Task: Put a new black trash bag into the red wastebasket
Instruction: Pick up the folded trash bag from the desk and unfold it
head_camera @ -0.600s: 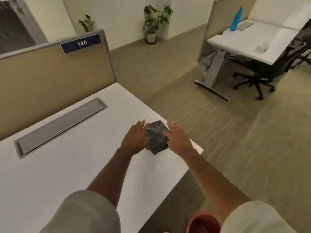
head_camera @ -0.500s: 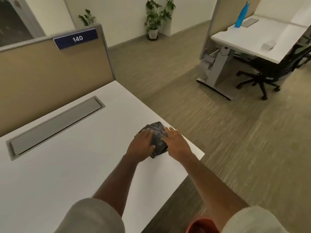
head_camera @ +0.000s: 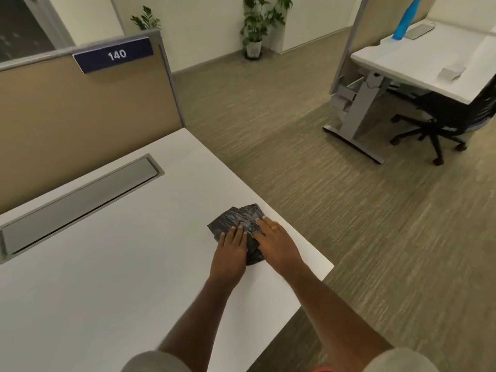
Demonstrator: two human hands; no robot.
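Both hands lie flat on the folded black bag (head_camera: 239, 220), fingers straight and spread a little, palms down, pressing it onto the desk (head_camera: 112, 264) rather than pinching it. The left hand (head_camera: 231, 249) covers the bag's near-left part; the right hand (head_camera: 277, 244) lies just beside it on the near-right part, its fingertips reaching further over the crinkled plastic. A narrow strip of bag shows between the two hands, and a corner pokes out under the wrists. The far half of the bag is bare, a wrinkled dark square lying flat.

The bag sits close to the desk's right corner, near the edge where the white top ends and the carpet (head_camera: 335, 197) begins. Behind the hands, both forearms run back to pale sleeves at the bottom of the view. A sliver of red (head_camera: 323, 369) shows between the sleeves, low down by the right arm; I cannot tell for sure whether that is the wastebasket.

To the left of the hands, well apart, a long grey cable flap (head_camera: 80, 200) is set into the desk. Beyond it stands a tan partition (head_camera: 67, 116) with a blue plate reading 140 (head_camera: 114, 55). Far off to the right is another desk (head_camera: 429, 60), a black chair (head_camera: 451, 116) and a blue bottle (head_camera: 404, 21); a potted plant (head_camera: 257, 22) stands by the wall.
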